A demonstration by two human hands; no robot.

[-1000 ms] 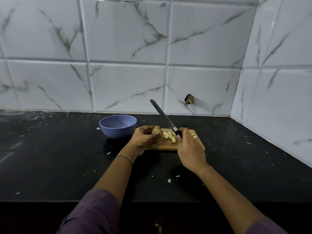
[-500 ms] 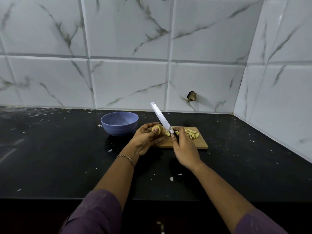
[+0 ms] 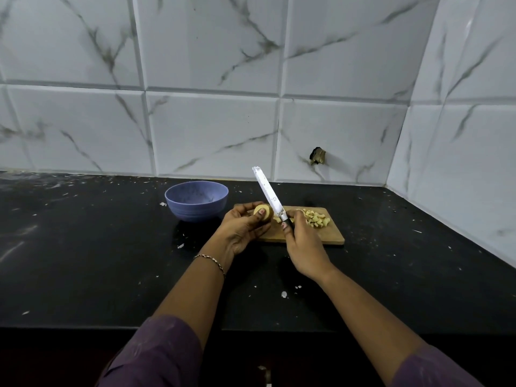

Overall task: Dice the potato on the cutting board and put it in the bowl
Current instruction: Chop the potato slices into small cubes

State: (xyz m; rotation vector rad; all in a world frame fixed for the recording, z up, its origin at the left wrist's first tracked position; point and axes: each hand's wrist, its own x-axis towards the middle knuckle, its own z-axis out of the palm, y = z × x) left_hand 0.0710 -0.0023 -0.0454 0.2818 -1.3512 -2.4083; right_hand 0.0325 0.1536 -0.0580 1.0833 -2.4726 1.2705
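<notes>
The uncut potato chunk (image 3: pixel 264 211) is pinched in the left hand (image 3: pixel 243 230), held just above the 9 o'clock end of the cutting board (image 3: pixel 333 238). Its pale cut face is turned toward the camera and the thumb lies across it. It is likely light and firm, and the cut face is probably starchy-wet and slippery. The skin side looks like the surer place to hold it, and laying the flat face down should stop it rolling.

The right hand (image 3: pixel 304 244) is curled round the dark handle of the knife (image 3: pixel 268 195), whose blade is raised off the board and points toward 11 o'clock. A heap of diced pieces (image 3: pixel 315 219) lies at the board's 2 o'clock corner; these are small and likely to scatter.

The blue bowl (image 3: pixel 195 212) stands at 10 o'clock from the board, just beside it. Whether anything is in the bowl is hard to tell.

All this sits on a black countertop (image 3: pixel 83 261) flecked with pale scraps. It runs into a corner of white marbled tile wall (image 3: pixel 209 135), which has a rough hole (image 3: pixel 317 157) at 12 o'clock.
</notes>
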